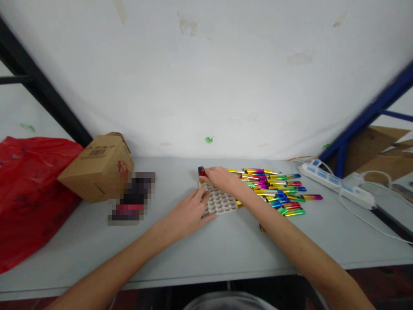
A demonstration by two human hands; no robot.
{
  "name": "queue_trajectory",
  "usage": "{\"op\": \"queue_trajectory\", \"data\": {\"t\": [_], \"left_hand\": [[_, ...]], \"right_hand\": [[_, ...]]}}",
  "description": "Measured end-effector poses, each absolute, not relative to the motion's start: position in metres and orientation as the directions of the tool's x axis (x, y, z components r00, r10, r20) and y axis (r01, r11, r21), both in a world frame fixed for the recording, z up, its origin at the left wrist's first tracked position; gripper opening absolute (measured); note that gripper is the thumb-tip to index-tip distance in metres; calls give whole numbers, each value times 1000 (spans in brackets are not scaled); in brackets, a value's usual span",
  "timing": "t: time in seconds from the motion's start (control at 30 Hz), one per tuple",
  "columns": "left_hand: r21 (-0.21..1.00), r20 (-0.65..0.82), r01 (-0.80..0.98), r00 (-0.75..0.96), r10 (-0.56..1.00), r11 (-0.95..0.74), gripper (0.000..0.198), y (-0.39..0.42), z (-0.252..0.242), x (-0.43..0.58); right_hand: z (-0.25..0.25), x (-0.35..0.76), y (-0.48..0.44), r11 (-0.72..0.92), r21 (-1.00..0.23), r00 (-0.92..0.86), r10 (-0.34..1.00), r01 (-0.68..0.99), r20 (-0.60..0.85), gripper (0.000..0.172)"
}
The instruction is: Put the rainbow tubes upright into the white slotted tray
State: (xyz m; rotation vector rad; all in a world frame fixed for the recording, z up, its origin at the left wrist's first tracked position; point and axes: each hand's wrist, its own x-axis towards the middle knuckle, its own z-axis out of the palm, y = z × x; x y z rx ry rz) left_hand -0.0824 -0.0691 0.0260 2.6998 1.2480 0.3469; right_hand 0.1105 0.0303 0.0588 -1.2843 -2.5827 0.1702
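Observation:
A pale tray [222, 202] with rows of small round hollows lies on the grey table. My left hand [192, 212] grips its left side, fingers bent over the edge and thumb stretched along the near side. At the tray's far left corner, the fingers of my right hand [221, 177] are closed around a lighter [201, 171] with a black top and a red body. The lighter stands about upright; its lower end is hidden. Under and beyond my right forearm, a loose pile of shiny multicoloured lighters [274, 193] spreads to the right of the tray.
At the left are a red plastic bag [32, 193], a cardboard box [97, 168] and a blurred-out dark object [135, 196]. A white power strip [337, 184] with cables lies at the right, near cardboard [371, 148]. A white wall [206, 86] closes off the back.

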Motion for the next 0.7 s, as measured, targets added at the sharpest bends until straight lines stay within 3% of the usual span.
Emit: {"op": "queue_trajectory", "data": {"t": [0.17, 0.3, 0.53, 0.7], "left_hand": [[220, 144, 734, 627, 766, -642, 52, -68, 26, -83], [243, 155, 724, 628, 763, -646, 57, -67, 22, -85], [287, 172, 692, 642, 747, -662, 62, -54, 22, -93], [281, 170, 679, 661, 731, -679, 69, -51, 26, -102]], "right_hand": [[66, 139, 33, 630, -316, -588, 776, 709, 227, 28], [70, 212, 36, 573, -401, -483, 819, 714, 309, 20], [57, 289, 25, 486, -377, -442, 874, 788, 201, 9], [44, 294, 30, 490, -335, -422, 869, 805, 258, 20]]}}
